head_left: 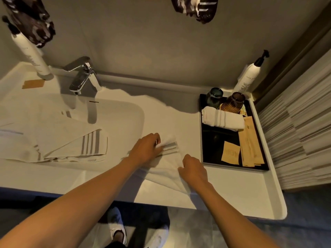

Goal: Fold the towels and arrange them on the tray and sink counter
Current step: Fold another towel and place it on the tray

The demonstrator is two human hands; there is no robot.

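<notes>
1. Towels are at three different stages. One rolled towel (223,118) already lies across the black tray (215,153) at the right of the frame, just in front of two tumblers (232,102), with paper packets (249,149) beside it; that part looks done.
2. A small striped towel (168,158) lies on the counter (232,190) at the centre of the frame, between the basin and the tray, with one corner hanging over the front edge.
3. The left hand (146,149) presses down on the striped end of this towel, fingers curled over a raised fold; it seems to be grasping the cloth, though the fingertips are hidden.
4. The right hand (193,170) pinches the near edge of the same towel, closed on the fabric.
5. By my judgement this towel is mid-fold and not yet placed.
6. A larger striped towel (71,140) lies loosely over the sink (136,113) at the left of the frame, below the tap (84,76). It looks only roughly laid, so folding and arranging it is probably still left.
</notes>
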